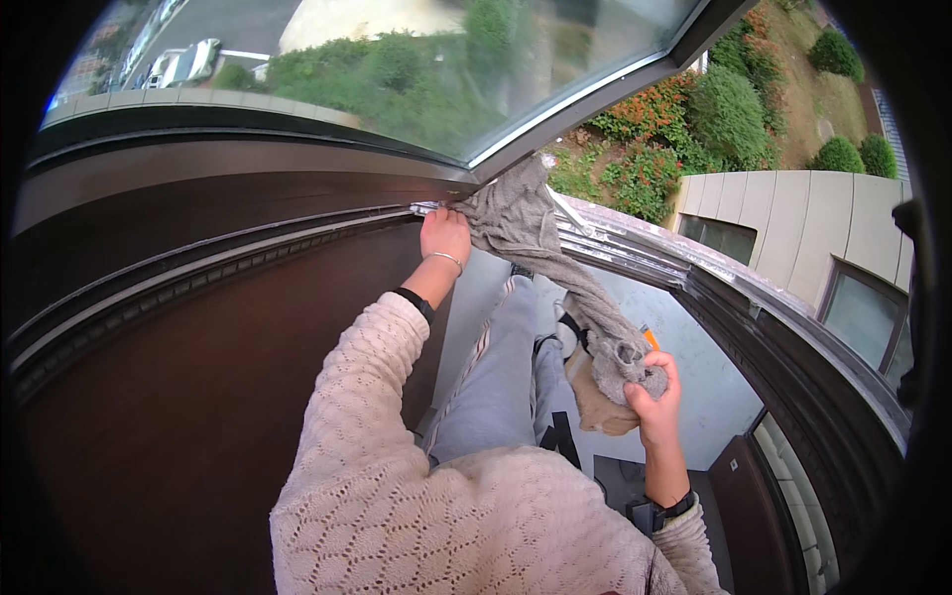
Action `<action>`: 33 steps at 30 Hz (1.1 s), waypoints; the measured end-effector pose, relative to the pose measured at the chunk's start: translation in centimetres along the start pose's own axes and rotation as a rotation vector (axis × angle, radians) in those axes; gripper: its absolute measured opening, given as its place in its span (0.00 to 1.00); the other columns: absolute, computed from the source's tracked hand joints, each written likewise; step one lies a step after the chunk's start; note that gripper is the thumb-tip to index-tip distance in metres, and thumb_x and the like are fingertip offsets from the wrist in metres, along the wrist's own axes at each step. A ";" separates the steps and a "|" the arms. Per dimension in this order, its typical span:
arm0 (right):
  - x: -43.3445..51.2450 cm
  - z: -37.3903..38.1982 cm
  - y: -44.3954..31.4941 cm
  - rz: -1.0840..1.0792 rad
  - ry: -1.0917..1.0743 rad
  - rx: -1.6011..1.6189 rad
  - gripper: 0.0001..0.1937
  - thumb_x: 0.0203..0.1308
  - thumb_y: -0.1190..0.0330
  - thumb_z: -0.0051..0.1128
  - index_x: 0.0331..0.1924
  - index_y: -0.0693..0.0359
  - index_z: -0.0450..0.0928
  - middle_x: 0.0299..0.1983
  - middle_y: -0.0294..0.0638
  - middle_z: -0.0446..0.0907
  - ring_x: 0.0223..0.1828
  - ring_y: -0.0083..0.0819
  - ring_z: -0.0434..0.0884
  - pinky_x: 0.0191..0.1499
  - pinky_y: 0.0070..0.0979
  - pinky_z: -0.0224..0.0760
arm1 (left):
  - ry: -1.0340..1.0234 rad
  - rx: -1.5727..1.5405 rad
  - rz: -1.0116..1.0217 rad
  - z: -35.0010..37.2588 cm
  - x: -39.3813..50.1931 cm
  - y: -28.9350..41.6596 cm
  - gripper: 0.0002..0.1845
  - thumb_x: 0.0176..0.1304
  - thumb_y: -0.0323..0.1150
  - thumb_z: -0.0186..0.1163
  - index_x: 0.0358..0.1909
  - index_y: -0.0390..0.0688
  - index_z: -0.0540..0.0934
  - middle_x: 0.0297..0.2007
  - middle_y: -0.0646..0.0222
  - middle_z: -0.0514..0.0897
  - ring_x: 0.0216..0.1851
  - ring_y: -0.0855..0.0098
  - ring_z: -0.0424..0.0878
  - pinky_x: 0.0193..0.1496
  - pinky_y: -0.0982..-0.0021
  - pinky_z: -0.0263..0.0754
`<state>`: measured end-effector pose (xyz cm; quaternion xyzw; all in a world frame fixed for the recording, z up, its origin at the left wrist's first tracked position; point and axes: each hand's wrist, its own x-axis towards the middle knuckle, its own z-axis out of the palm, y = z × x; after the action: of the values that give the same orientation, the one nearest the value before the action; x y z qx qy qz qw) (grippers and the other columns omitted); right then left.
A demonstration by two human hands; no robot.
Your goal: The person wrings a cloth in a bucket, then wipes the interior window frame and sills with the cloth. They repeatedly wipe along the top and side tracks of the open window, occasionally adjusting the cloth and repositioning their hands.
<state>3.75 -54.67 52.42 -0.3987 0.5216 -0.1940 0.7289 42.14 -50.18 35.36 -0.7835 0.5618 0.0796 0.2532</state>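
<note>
A long grey cloth (587, 290) stretches between my two hands, twisted along its lower part. Its upper end spreads at the lower corner of a tilted-out window sash (587, 111). My left hand (446, 236) is at that corner by the cloth's edge, its fingertips hidden behind the frame or cloth, so its grip cannot be made out. My right hand (656, 398) grips the bunched lower end of the cloth. A metal window stay (571, 212) shows just right of the cloth's upper part.
A dark window frame with a track (223, 249) runs along the left. The lower sill rails (632, 256) curve to the right. Below the cloth lie a brown cloth-like item (604, 405) and an orange object (651, 338) on a pale surface. Shrubs and a building wall are outside.
</note>
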 end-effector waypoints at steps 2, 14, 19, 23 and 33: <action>0.1 -0.2 -0.2 -0.032 0.045 -0.025 0.18 0.45 0.78 0.60 0.42 0.57 0.70 0.41 0.34 0.74 0.45 0.23 0.72 0.51 0.24 0.65 | -0.119 0.050 0.040 -0.1 -0.3 -0.7 0.14 0.58 0.34 0.50 0.39 0.45 0.84 0.45 0.68 0.85 0.53 0.69 0.76 0.55 0.67 0.64; -0.5 -3.0 -0.2 -0.015 0.067 0.017 0.19 0.44 0.73 0.63 0.42 0.57 0.69 0.44 0.35 0.73 0.46 0.24 0.71 0.52 0.24 0.64 | -0.219 -0.013 -0.213 -0.1 1.4 1.2 0.12 0.55 0.39 0.54 0.32 0.50 0.86 0.37 0.69 0.86 0.47 0.68 0.81 0.45 0.65 0.71; -2.6 -6.5 -1.9 -0.093 0.241 0.202 0.26 0.45 0.65 0.65 0.51 0.59 0.68 0.49 0.41 0.74 0.52 0.32 0.74 0.58 0.29 0.65 | 0.137 -0.547 -0.033 -1.0 -0.7 9.2 0.12 0.53 0.38 0.55 0.35 0.47 0.84 0.38 0.70 0.85 0.47 0.66 0.78 0.54 0.63 0.66; -3.8 -7.2 -3.4 -0.146 0.273 0.432 0.35 0.49 0.60 0.61 0.61 0.64 0.63 0.55 0.45 0.73 0.57 0.39 0.74 0.63 0.35 0.65 | 0.276 -0.681 -0.100 -0.9 -1.0 11.1 0.13 0.50 0.36 0.56 0.37 0.49 0.84 0.35 0.70 0.85 0.44 0.66 0.79 0.50 0.61 0.69; -8.5 -4.1 -6.4 -0.328 0.482 0.282 0.38 0.50 0.55 0.58 0.64 0.67 0.59 0.58 0.47 0.70 0.59 0.37 0.72 0.62 0.34 0.64 | 0.413 -1.790 0.140 -14.2 3.3 25.5 0.12 0.59 0.26 0.50 0.42 0.45 0.81 0.27 0.62 0.81 0.26 0.71 0.78 0.33 0.69 0.73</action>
<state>-2.36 -54.19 62.05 -0.3153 0.5760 -0.4681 0.5913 17.58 -66.00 38.35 -0.6502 0.3707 0.3581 -0.5582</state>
